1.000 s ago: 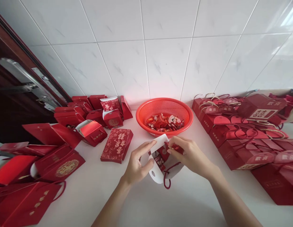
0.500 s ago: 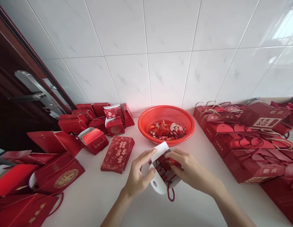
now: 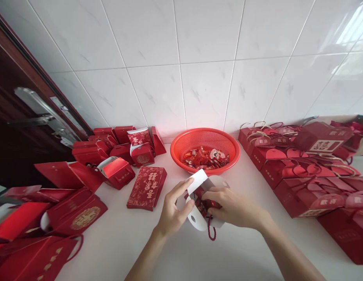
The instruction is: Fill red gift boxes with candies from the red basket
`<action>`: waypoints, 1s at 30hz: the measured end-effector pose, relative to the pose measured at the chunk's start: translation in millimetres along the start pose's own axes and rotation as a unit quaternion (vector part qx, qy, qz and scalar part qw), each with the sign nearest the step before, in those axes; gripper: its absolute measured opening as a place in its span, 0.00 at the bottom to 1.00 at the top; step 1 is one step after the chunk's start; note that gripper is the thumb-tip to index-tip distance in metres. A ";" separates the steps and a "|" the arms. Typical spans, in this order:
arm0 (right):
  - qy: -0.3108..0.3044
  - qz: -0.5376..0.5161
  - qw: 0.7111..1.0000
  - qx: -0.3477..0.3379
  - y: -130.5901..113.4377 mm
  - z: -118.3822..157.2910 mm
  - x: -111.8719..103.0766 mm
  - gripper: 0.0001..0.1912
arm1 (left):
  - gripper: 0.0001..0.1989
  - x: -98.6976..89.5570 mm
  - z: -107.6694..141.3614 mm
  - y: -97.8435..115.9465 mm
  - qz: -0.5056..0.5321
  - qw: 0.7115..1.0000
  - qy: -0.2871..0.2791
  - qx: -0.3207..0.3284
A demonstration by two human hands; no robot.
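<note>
A small open box [image 3: 199, 221], pale on its inside, is held over the tabletop [image 3: 213, 261], and from it, as the centre of a clock with twelve o'clock at the wall [image 3: 204, 89], all directions are counted. By the left hand [image 3: 173, 214], at eight o'clock, the box is grasped: its grip is closed on the pale edges, with fingers laid along the upper flap and the thumb near the rounded flap, where a hole is cut. The right hand [image 3: 235, 207] is reached into the opening from three o'clock. In its grip a red wrapped piece [image 3: 212, 203] is pinched between thumb and fingers, though it is partly covered. At six o'clock a dark red cord loop [image 3: 212, 233] is hung out of the box.

At twelve o'clock, just beyond the box, a red basket [image 3: 204, 137] is placed, and in its bottom wrapped sweets [image 3: 203, 158] are heaped. At ten o'clock a flat red box [image 3: 146, 188] is laid, printed with pale characters. Farther, between eight and eleven o'clock, red boxes [image 3: 72, 212] are crowded, several with raised lids. From one to four o'clock corded gift boxes [image 3: 307, 195] are lined up in rows.
</note>
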State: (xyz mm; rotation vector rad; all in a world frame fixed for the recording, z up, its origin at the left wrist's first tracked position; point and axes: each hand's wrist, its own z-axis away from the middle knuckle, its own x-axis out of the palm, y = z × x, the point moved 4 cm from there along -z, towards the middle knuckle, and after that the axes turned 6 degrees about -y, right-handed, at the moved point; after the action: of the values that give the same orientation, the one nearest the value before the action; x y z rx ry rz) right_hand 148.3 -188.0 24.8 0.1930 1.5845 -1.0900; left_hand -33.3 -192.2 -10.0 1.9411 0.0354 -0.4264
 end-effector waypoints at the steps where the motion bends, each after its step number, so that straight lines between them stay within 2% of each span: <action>1: -0.021 0.006 1.000 -0.009 -3.2 -2.1 0.7 0.08 | 0.25 0.5 0.0 -0.1 0.001 1.000 -0.002 0.000; 4: -0.056 0.030 0.997 -0.033 -11.7 -10.4 3.0 0.08 | 0.25 2.2 0.3 0.0 -0.005 1.000 -0.010 -0.002; 9: -0.089 0.097 0.991 0.025 -13.1 -28.4 13.0 0.08 | 0.25 4.3 -0.1 -0.4 -0.018 1.000 -0.022 -0.002; 12: -0.097 0.141 0.985 0.028 -14.8 -38.5 17.7 0.10 | 0.24 4.3 -0.7 -1.2 -0.027 0.999 -0.020 0.009; 18: -0.172 0.179 0.968 0.028 -14.3 -44.0 19.4 0.12 | 0.24 3.3 -2.0 -2.1 -0.065 0.997 -0.002 0.048; 23: -0.107 0.140 0.984 0.020 -11.2 -37.7 5.9 0.11 | 0.24 2.4 -3.0 -4.9 -0.096 0.994 0.005 0.061; 27: -0.046 0.137 0.988 0.056 -5.5 -33.2 -5.9 0.12 | 0.23 3.5 -3.8 -8.0 -0.105 0.993 0.004 0.054; 30: -0.076 0.120 0.989 0.041 -3.4 -31.9 -6.2 0.12 | 0.23 6.2 -3.8 -7.4 -0.108 0.993 -0.006 0.055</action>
State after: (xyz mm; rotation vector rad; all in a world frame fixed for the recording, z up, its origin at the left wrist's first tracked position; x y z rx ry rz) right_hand 126.3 -164.3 29.5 0.3386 1.3450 -0.9588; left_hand -28.1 -186.8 -17.2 2.0518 0.2213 -0.5934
